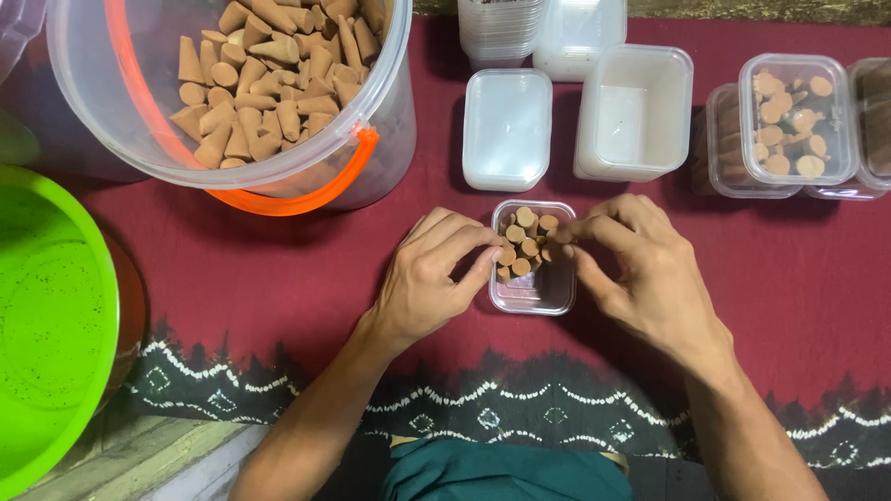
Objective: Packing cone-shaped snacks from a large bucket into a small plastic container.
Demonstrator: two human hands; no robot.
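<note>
My fingers rest on a small box (534, 295) of clear glossy plastic holding matt, chalky brown cones (525, 243). At eleven o'clock, the bucket (390, 139) is translucent plastic; underneath lies soft maroon cloth (278, 269).

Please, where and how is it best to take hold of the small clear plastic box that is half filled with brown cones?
Probably by the two long side walls of the small clear plastic box, from above, at its empty near half: the brown cones stand upright, so keep it level.
</note>
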